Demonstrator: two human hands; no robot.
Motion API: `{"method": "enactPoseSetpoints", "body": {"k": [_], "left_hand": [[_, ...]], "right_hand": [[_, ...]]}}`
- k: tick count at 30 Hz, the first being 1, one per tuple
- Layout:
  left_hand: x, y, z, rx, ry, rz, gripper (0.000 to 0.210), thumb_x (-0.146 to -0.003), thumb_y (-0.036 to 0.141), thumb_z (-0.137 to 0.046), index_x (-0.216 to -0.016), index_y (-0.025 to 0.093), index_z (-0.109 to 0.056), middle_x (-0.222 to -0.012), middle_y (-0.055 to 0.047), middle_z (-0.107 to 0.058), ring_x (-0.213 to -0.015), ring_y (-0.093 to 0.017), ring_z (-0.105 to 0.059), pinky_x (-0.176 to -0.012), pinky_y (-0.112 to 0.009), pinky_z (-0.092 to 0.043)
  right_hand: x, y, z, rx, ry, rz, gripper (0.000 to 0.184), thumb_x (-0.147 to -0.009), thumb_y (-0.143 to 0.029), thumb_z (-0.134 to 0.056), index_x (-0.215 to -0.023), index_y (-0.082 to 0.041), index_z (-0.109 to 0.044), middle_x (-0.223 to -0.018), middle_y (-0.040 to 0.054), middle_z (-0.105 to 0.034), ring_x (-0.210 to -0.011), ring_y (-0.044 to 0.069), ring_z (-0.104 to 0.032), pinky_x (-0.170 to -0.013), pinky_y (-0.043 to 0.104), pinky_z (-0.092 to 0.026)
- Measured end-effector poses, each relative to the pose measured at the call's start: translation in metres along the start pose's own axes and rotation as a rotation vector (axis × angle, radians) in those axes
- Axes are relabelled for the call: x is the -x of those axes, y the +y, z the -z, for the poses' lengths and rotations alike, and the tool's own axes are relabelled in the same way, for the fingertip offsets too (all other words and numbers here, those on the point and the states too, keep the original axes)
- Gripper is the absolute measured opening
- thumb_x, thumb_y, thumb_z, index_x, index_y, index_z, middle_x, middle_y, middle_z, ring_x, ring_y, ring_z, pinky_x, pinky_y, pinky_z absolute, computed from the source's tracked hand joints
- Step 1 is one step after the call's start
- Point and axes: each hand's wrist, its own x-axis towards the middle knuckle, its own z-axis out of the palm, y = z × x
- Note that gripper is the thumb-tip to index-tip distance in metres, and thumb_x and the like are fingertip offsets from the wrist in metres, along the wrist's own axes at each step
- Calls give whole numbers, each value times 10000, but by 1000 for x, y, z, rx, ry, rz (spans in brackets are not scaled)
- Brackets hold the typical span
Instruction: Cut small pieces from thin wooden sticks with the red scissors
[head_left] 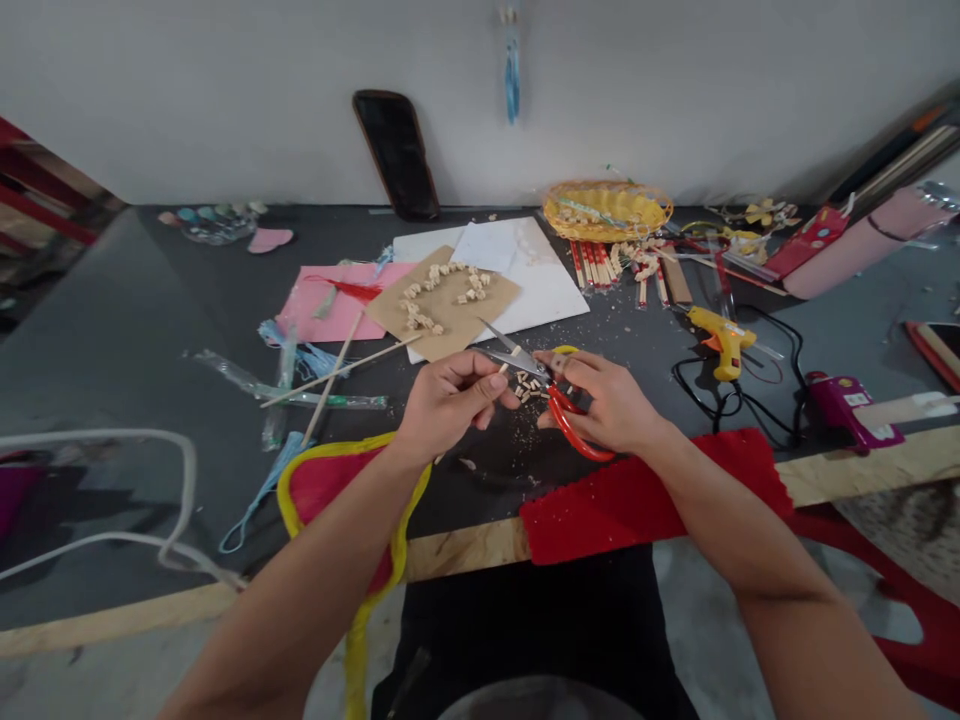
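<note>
We take scissors (531, 363) as clock centre. Blue tassel (277, 475) at 8 o'clock, crossed sticks (332, 376) at 9, brown card (450, 310) at 10, pale pieces (412, 312) looped on it. Left grip (456, 398): pinched shut on a short stick (505, 369), tip at the scissors' parted blades (496, 334). Small bits (529, 388) on the desk (112, 330) below. Right grip (600, 400): curled round the scissors' red handle (576, 432). We log basket (609, 232) at 1, red cloth (645, 500) at 5, glue gun (721, 340) at 3.
</note>
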Motion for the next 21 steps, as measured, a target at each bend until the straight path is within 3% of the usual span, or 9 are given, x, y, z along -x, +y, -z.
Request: {"method": "enactPoseSetpoints", "body": {"k": [10, 21], "left_hand": [[-2, 3, 0, 29, -56, 126, 338, -712, 424, -784, -740, 120, -638, -586, -54, -701, -315, -47, -436, -311, -173, -288], [-1, 1, 0, 55, -69, 92, 324, -752, 415, -754, -727, 125, -613, -602, -40, -705, -322, -37, -447, -319, -155, -295]], "right_hand": [[-1, 12, -3, -23, -33, 75, 680, -789, -520, -700, -1351, -185, -515, -1264, 137, -626, -1179, 270, -571, -967, 431, -514], [1, -3, 1, 76, -17, 0, 606, -828, -527, -658, -1319, -188, -550, -1246, 122, -654, -1092, 245, -650, -916, 365, -546]]}}
